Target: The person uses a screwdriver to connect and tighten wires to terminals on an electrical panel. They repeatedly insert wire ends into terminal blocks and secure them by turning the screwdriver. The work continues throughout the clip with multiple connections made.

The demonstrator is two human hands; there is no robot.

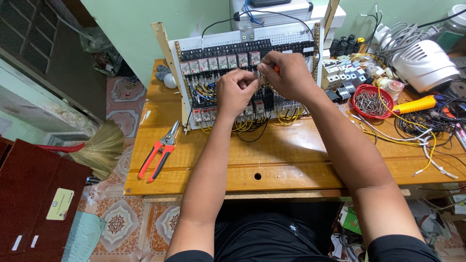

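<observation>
both hands together at relay panel (242, 73) centre. right hand (287, 75) pinches orange-handled tool (276, 69), tip toward left hand (235, 91), which pinches wire, just left of tool. red-handled snips (160, 155) well left on desk (291, 155).

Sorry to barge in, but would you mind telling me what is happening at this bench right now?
A person works on an upright relay panel standing on a wooden table. The left hand pinches something small at the panel's middle, while the right hand holds an orange-handled tool there. Red-handled snips lie untouched to the left; a red bowl of screws sits right.
</observation>
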